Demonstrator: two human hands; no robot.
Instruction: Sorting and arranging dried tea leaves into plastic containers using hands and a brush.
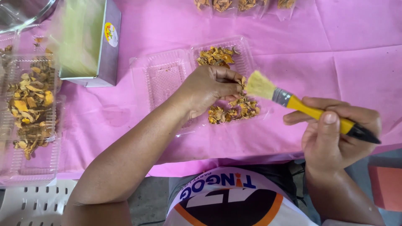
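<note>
Far left of my open tray (167, 77), a second clear plastic tray (29, 125) lies on the desk (335, 54), ribbed and glossy, heaped with crinkled orange-brown dried pieces; its left side is cut off by the frame. Just above it the rim of a glass bowl (21, 12) shows only as a curved edge. Nearer the open tray stands a grey cardboard box (106, 46), its front blurred green so I cannot make out what is on it. The desk wears a thin pink cover, creased and faintly stained.

The open tray is a hinged clear shell: the left half is bare and dimpled, the right half holds dry, curled chips (215, 56) at its far end and more of them at its near end. My left hand (205, 90) rests over that right half, fingers pinched together on one small chip (242, 81), and hides the middle of the pile.

Right of the tray, my right hand (335, 138) has its fingers wrapped tight around a brush (310, 111): pale splayed bristles, metal collar, smooth yellow handle with a black tip. The bristles touch the pinched chip. Along the far edge, beyond the tray, packets (245, 5) of the same chips are cut off.
</note>
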